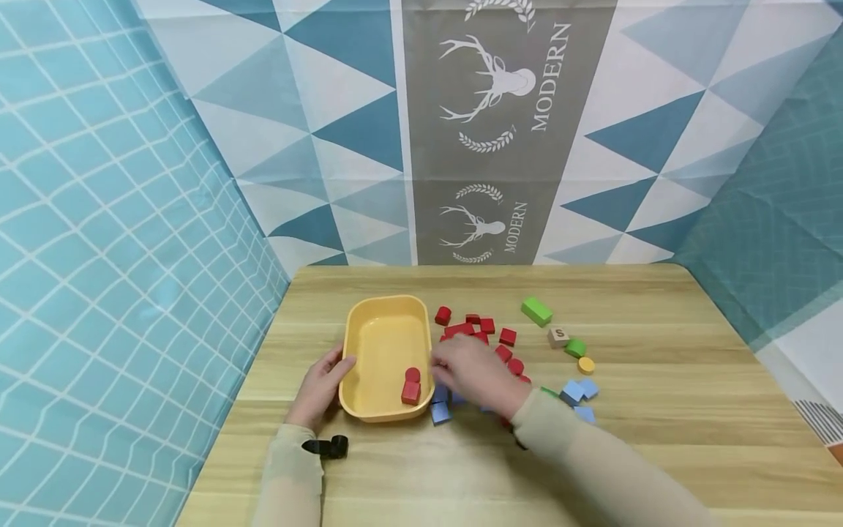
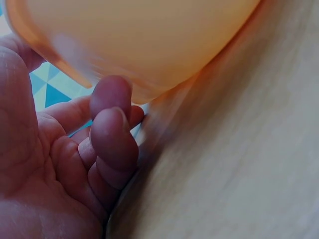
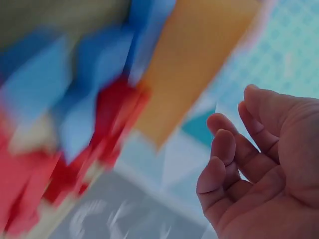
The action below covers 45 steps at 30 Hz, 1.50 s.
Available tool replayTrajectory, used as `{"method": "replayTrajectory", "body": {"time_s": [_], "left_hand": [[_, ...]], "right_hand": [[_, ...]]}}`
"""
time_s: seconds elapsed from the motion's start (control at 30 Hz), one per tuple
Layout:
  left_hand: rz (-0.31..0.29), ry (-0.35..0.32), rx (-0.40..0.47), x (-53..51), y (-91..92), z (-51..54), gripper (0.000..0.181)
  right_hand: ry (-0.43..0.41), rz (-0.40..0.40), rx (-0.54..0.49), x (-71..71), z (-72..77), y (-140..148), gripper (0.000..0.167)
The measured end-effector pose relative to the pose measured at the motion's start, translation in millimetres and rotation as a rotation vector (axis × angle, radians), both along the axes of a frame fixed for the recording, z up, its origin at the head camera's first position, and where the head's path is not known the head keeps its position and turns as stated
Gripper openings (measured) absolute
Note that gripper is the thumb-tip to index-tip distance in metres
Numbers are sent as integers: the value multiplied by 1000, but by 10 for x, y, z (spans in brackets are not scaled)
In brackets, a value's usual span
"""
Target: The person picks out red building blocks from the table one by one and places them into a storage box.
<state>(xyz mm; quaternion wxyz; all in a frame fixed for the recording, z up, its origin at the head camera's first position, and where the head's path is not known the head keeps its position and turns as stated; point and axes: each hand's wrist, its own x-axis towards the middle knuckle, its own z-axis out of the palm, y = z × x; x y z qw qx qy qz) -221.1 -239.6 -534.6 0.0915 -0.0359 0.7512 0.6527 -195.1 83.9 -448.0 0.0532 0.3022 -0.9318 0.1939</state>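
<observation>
A yellow plastic tray lies on the wooden table, with a red round block and red square-sided blocks in its near right corner. My left hand holds its left side, the thumb over the rim and the fingers outside, below the rim in the left wrist view. Just beyond the tray's right rim hovers my right hand. Its fingers are loosely bent with nothing between them in the right wrist view. Beneath and around it lie red blocks and blue blocks, some hidden by the hand.
Farther right are a green block, a wooden cube marked S, a green rounded block, a yellow disc and light blue blocks. Patterned cloth hangs behind the table, and blue checked cloth at its left.
</observation>
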Motion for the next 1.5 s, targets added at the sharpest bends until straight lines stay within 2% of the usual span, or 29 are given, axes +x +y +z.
{"method": "replayTrajectory", "body": {"time_s": [0.1,0.2,0.27,0.37,0.5,0.6,0.67,0.9,1.13,1.3,1.5], "left_hand": [[-9,8,-16,-7,-4,16,72],[-12,6,-22,-6,-4,35,72],[-14,-3,-18,0,0,46,70],[-15,-11,-9,8,4,54,68],[-5,-17,-2,26,16,37,68],[3,-15,10,29,15,7,68],[2,-13,19,36,21,-11,68],[-12,-11,23,27,18,-35,67],[-7,-10,24,11,14,-3,65],[-11,-2,10,23,5,-7,69],[3,-11,10,12,16,-2,66]], "right_hand": [[-63,-132,-83,-13,59,427,7],[-164,-242,-125,58,59,823,7],[-219,-278,-123,158,23,1006,8],[-237,-270,-83,345,-67,1124,10],[-167,-241,20,543,-154,1054,26],[-111,-260,96,594,-179,926,42],[-101,-287,139,606,-203,865,46],[-162,-368,166,663,-284,796,43],[-124,-359,178,735,-291,748,37],[-84,-303,206,768,-196,674,32],[-77,-149,71,704,98,375,21]]}}
